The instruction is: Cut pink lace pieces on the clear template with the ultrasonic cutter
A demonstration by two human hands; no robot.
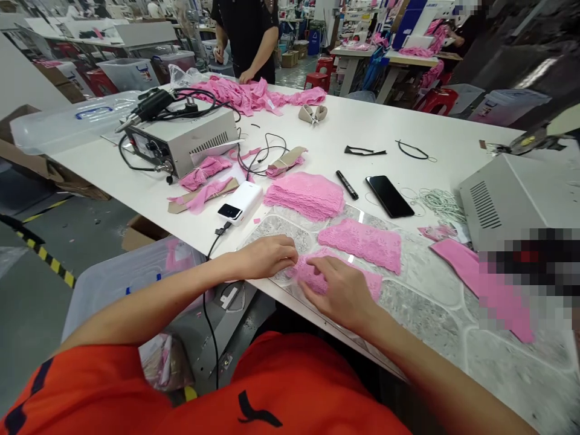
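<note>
A pink lace piece (367, 281) lies flat on the grey stone-patterned mat (421, 296) near the table's front edge. My left hand (269, 257) is at its left end, fingers curled together; whatever they pinch is too small to make out. My right hand (339, 287) rests over the lace's middle with fingers spread and bent, the fingertips near its left part. Just behind lies a second pink lace piece (362, 244). Farther back sits a stack of pink lace pieces (306, 194).
A white power bank (241, 202), a black marker (347, 185) and a phone (389, 196) lie around the stack. Grey machine boxes (190, 142) stand left and right. A person in black (247, 36) stands behind a pink fabric pile (244, 93).
</note>
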